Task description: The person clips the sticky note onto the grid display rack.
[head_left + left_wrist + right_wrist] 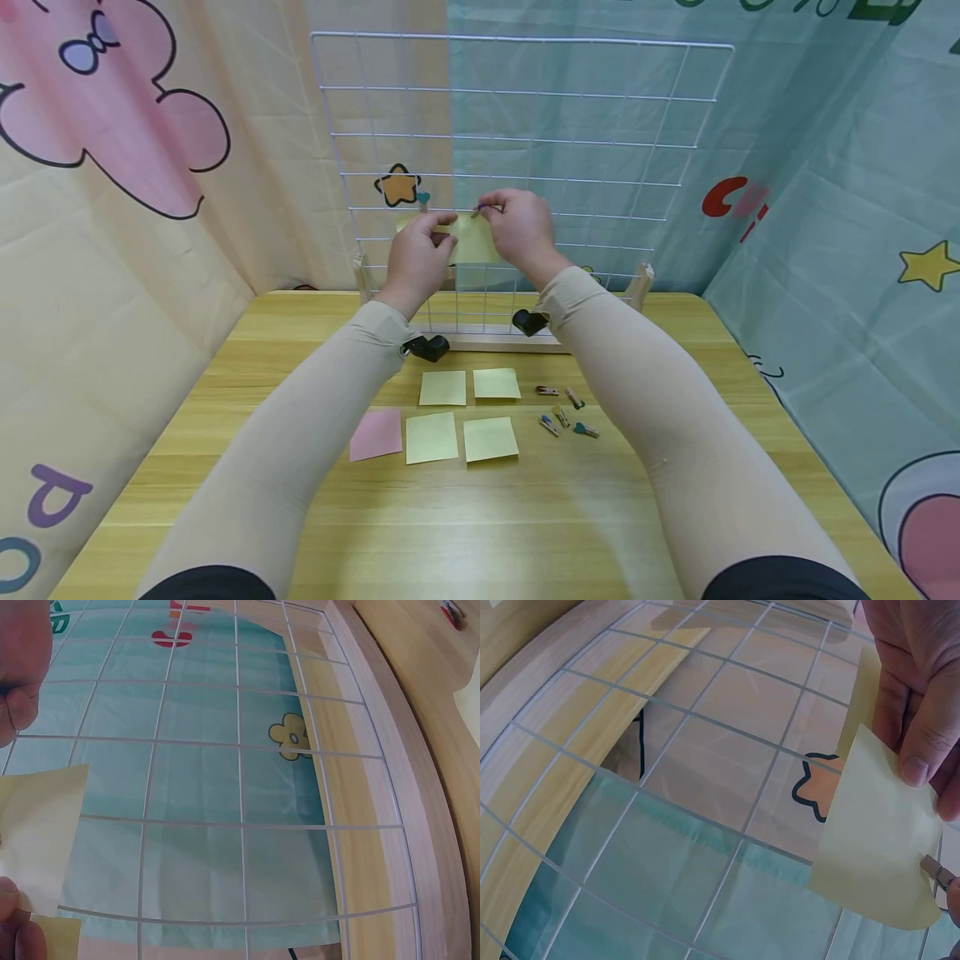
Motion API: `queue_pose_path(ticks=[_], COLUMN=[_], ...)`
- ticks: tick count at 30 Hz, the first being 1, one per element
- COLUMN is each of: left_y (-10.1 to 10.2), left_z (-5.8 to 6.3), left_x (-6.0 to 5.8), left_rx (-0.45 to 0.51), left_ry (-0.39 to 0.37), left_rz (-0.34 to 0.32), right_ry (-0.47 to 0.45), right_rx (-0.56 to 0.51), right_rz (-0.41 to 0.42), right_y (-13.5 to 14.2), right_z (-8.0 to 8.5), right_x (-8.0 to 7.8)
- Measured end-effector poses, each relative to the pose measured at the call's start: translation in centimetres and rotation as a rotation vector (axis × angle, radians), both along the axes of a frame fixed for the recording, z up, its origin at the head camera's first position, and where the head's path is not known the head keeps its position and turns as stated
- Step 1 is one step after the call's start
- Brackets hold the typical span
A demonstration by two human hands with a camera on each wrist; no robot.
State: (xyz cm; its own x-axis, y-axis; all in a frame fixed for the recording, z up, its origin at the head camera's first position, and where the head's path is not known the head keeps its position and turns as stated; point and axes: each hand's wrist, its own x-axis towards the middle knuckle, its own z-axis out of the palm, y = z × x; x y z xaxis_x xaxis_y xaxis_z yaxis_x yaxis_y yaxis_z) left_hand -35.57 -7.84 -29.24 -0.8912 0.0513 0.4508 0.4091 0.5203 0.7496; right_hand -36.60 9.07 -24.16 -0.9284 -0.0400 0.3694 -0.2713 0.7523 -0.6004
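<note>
My left hand (418, 260) pinches the left edge of a pale yellow sticky note (476, 242) against the white wire grid (592, 177). At the note's top edge, my right hand (523, 227) pinches a small wooden clothespin (935, 870), whose tip overlaps the paper in the right wrist view. Just left of this note, a second yellow note (860, 697) hangs on the grid, mostly hidden behind my left hand in the head view. Above it sits a clothespin with a teal heart (423, 198).
On the wooden table (450, 525) lie several yellow sticky notes (431, 437) and one pink note (376, 434). Several small clothespins (561, 415) lie to their right. The grid stands in a wooden base (510, 343), with patterned curtains (832, 275) behind and beside it.
</note>
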Motion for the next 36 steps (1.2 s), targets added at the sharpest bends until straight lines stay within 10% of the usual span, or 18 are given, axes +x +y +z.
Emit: queue_pose_path(ticks=[36], left_y=[0.25], left_z=[-0.33], left_x=[0.07], left_rx=[0.009], left_ry=[0.052], left_rz=[0.025], right_ry=[0.033], right_rx=[0.185], right_rz=[0.07], right_y=[0.38], right_z=[0.27], right_x=[-0.03])
